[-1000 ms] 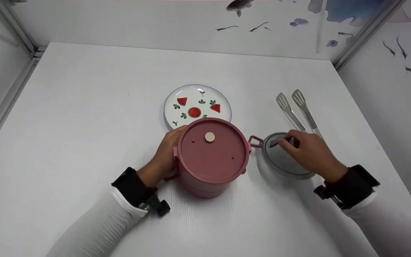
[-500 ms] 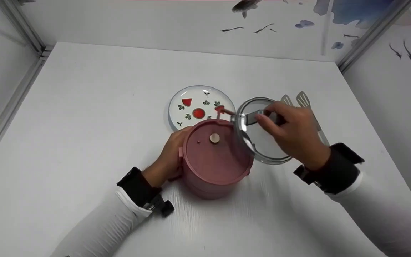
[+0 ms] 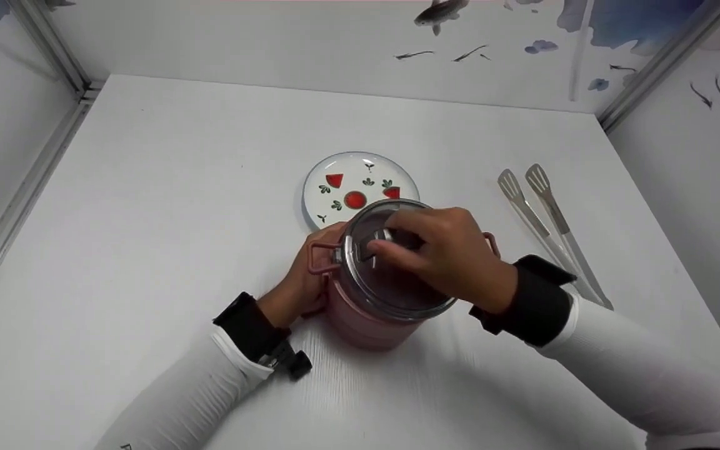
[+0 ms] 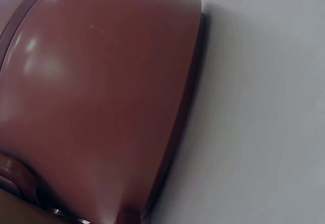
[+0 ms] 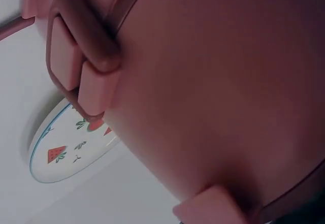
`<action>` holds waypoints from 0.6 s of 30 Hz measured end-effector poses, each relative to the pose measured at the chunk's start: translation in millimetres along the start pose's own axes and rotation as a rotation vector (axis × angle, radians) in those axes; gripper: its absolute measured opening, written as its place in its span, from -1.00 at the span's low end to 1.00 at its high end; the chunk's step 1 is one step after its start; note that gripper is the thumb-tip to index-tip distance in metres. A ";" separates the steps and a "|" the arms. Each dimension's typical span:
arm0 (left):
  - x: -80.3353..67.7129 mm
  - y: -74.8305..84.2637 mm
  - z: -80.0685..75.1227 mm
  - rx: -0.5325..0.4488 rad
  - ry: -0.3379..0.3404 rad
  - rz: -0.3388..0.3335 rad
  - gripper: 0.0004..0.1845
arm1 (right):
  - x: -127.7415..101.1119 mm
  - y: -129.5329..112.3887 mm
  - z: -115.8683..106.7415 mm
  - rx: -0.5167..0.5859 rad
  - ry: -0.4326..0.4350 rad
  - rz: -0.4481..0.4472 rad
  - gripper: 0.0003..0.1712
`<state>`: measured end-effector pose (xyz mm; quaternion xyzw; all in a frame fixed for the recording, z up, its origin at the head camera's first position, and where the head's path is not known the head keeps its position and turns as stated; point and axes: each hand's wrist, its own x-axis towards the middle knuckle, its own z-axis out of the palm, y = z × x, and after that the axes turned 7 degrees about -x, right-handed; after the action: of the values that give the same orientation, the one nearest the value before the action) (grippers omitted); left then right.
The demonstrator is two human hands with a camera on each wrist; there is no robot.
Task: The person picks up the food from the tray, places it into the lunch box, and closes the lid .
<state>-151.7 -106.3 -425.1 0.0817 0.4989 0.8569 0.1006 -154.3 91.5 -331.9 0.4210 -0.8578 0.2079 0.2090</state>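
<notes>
White table (image 3: 147, 187) fills the head view; my right hand (image 3: 444, 256) pinches the glass lid (image 3: 391, 294) over the pink pot (image 3: 366, 328), hiding its top. My left hand (image 3: 300, 284) grips the pot's side, fingers partly hidden. Plate (image 3: 360, 187) sits just behind, tongs (image 3: 550, 228) well apart. Both wrist views show only pot wall (image 4: 96, 107); the right also shows a handle (image 5: 81, 64).

Pink round container (image 3: 366, 325), tall and upright on the white table, just in front of the strawberry plate. Glossy stacked wall, pink clasp loops (image 3: 321, 257) at both sides. Clear lid (image 3: 391, 294) with metal rim and grey handle, lying roughly level over the container's top.
</notes>
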 end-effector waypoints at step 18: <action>-1.0 -2.1 -5.6 0.011 -0.100 0.074 -0.59 | 2.0 -9.5 16.4 -0.056 0.005 -0.009 -0.68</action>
<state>-151.9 -110.2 -429.6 0.1433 0.4945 0.8522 0.0935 -150.7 76.2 -342.7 0.4181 -0.8610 0.1838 0.2238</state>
